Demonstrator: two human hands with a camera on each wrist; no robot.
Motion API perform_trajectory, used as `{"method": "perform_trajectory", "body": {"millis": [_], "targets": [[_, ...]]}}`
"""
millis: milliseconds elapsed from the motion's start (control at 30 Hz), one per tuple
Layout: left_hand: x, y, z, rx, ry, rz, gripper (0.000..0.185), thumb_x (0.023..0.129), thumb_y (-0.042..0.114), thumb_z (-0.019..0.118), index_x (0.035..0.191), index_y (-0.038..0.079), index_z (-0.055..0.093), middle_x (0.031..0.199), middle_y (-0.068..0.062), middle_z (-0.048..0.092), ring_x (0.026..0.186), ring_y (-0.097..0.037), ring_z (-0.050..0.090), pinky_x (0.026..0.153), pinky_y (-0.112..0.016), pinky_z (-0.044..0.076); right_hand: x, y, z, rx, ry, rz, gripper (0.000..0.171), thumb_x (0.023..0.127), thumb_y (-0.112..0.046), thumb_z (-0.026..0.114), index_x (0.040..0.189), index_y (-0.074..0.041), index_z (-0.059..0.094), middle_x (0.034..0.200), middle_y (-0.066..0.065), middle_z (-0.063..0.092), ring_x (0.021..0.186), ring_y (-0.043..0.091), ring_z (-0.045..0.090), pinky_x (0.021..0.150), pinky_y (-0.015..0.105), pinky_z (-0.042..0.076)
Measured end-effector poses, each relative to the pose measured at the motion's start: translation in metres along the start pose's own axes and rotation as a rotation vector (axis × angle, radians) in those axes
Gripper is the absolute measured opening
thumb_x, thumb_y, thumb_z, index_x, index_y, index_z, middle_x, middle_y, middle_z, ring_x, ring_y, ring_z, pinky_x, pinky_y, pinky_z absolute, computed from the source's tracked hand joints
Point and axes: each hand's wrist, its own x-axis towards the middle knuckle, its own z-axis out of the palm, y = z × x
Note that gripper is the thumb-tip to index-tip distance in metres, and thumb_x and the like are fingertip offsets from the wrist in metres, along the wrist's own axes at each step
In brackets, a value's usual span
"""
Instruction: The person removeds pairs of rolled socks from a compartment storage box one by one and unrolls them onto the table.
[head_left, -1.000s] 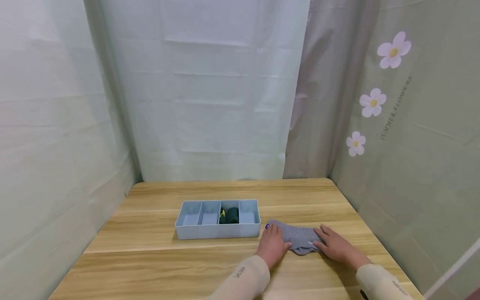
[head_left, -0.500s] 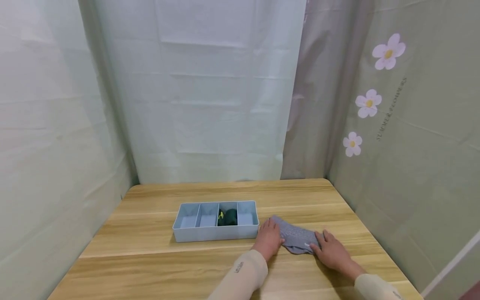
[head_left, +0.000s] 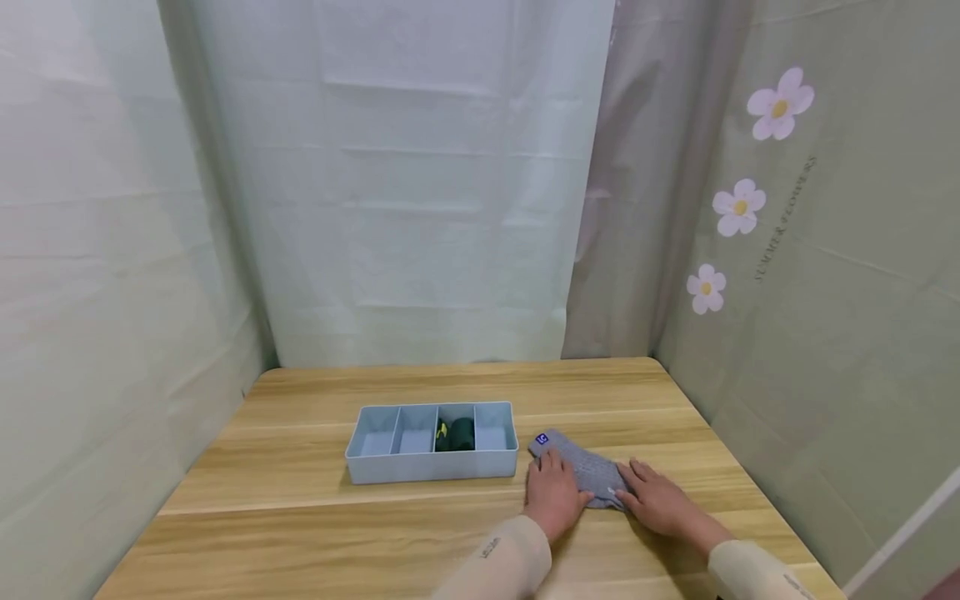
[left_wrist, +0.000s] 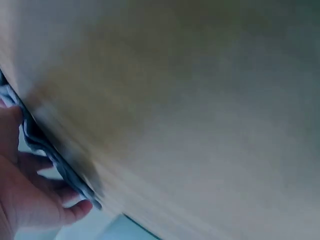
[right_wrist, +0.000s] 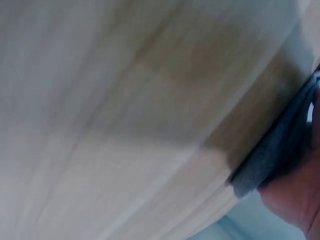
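Note:
A grey knitted sock (head_left: 587, 468) with a small blue label lies flat on the wooden table (head_left: 300, 533), just right of a pale blue divided tray (head_left: 432, 472). My left hand (head_left: 553, 487) rests on the sock's left side, fingers straight. At the sock's right end my right hand (head_left: 651, 495) presses down, fingers spread. The left wrist view shows my left hand (left_wrist: 27, 200) against the sock's edge (left_wrist: 55, 160). In the right wrist view, blurred, the grey sock (right_wrist: 280, 155) lies under my right hand (right_wrist: 295, 200).
The tray has several compartments; a dark green rolled sock (head_left: 456, 433) fills the third from the left. Pale curtains hang behind and to the left, and a flowered curtain (head_left: 780, 208) hangs at the right. The table's right edge runs close to my right arm.
Both hands have slid along the sock and drawn closer together. The sock looks shorter and more bunched, and its blue label now shows at the far left corner.

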Motion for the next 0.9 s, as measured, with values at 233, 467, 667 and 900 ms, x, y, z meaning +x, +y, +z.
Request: {"method": "perform_trajectory", "body": {"millis": [233, 467, 667, 900], "targets": [[0.008, -0.023, 0.005, -0.116, 0.091, 0.082, 0.052, 0.089, 0.052, 0.066, 0.118, 0.009, 0.066, 0.125, -0.015, 0.055, 0.120, -0.029, 0.050, 0.098, -0.045, 0.043, -0.001, -0.029, 0.011, -0.033, 0.068, 0.127, 0.052, 0.101, -0.028, 0.056, 0.136, 0.009, 0.051, 0.138, 0.040, 0.042, 0.129, 0.056, 0.040, 0.099, 0.069, 0.035], [0.012, -0.037, -0.003, -0.155, 0.116, 0.112, 0.031, 0.097, 0.013, 0.061, 0.125, -0.001, 0.062, 0.137, -0.028, 0.050, 0.128, -0.040, 0.049, 0.104, -0.048, 0.043, 0.004, -0.054, 0.003, 0.052, 0.050, 0.159, 0.057, 0.096, -0.029, 0.064, 0.132, 0.014, 0.052, 0.128, 0.039, 0.049, 0.120, 0.050, 0.050, 0.097, 0.060, 0.042], [0.011, -0.037, 0.004, -0.176, 0.125, 0.113, 0.039, 0.096, 0.023, 0.065, 0.124, -0.004, 0.058, 0.127, -0.023, 0.055, 0.123, -0.035, 0.053, 0.102, -0.042, 0.044, 0.013, -0.052, 0.002, 0.073, 0.037, 0.060, 0.053, 0.097, -0.023, 0.063, 0.134, 0.014, 0.051, 0.142, 0.037, 0.042, 0.131, 0.049, 0.042, 0.107, 0.057, 0.036], [0.009, -0.034, 0.013, -0.221, 0.068, 0.109, 0.060, 0.094, 0.040, 0.067, 0.132, -0.004, 0.050, 0.130, -0.020, 0.052, 0.121, -0.031, 0.052, 0.099, -0.043, 0.045, 0.008, -0.061, 0.011, 0.146, -0.035, 0.024, 0.059, 0.099, -0.026, 0.060, 0.137, 0.018, 0.046, 0.145, 0.038, 0.037, 0.135, 0.049, 0.038, 0.108, 0.058, 0.033]]}}
